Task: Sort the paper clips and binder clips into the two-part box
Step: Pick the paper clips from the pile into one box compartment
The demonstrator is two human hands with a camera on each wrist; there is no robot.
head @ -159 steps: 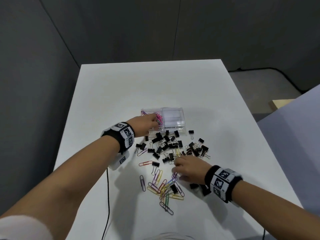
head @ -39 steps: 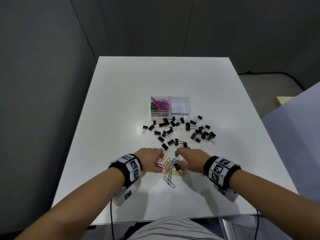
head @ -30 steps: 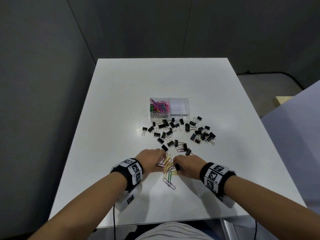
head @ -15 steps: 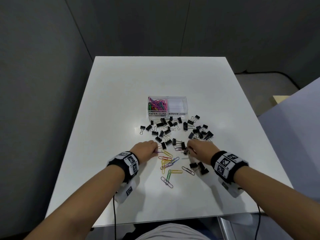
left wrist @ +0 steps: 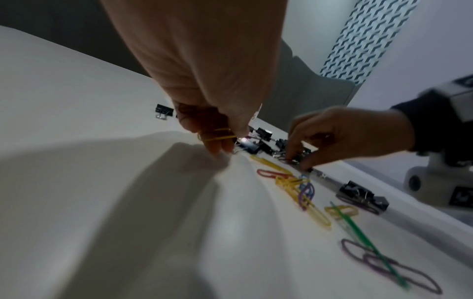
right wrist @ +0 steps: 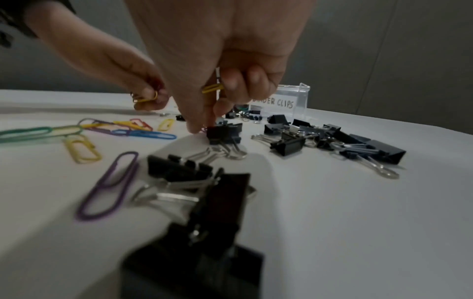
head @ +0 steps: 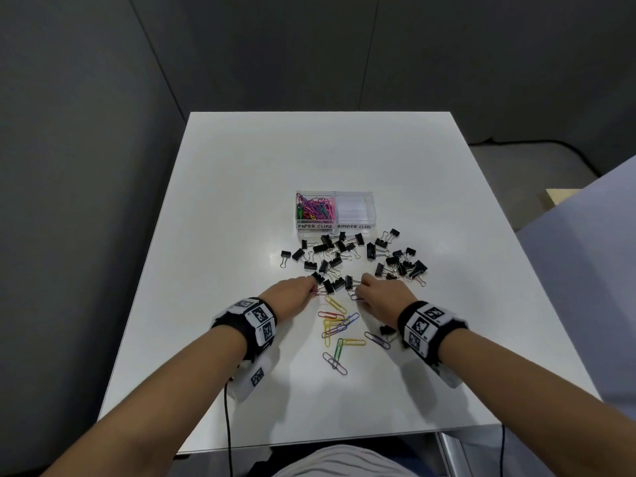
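Nearest the person the white table [head: 206, 390] is bare and smooth right up to its front edge, with more open top outside each wrist. Just behind the hands, between the wrists, lies a loose scatter of coloured wire paper clips [head: 335, 330] (yellow, red, blue, purple, green), thin bent loops lying flat. Two black binder clips [head: 386, 330] sit tucked against the right wrist, half hidden by the band.

The left hand [head: 290, 296] is curled, pinching a yellow clip [left wrist: 217, 135] in its fingertips. The right hand [head: 382, 297] holds another yellow clip [right wrist: 212, 88] under its curled fingers while thumb and forefinger reach down to a binder clip [right wrist: 224, 132]; whether they grip it is hard to make out.

Beyond the fingertips spreads the pile [head: 347, 256] of black folded-metal binder clips with silver handles. Farther still stands the clear plastic box [head: 372, 210]: the left part holds paper clips, the right part looks white inside, and past it the table runs bare to its far edge.
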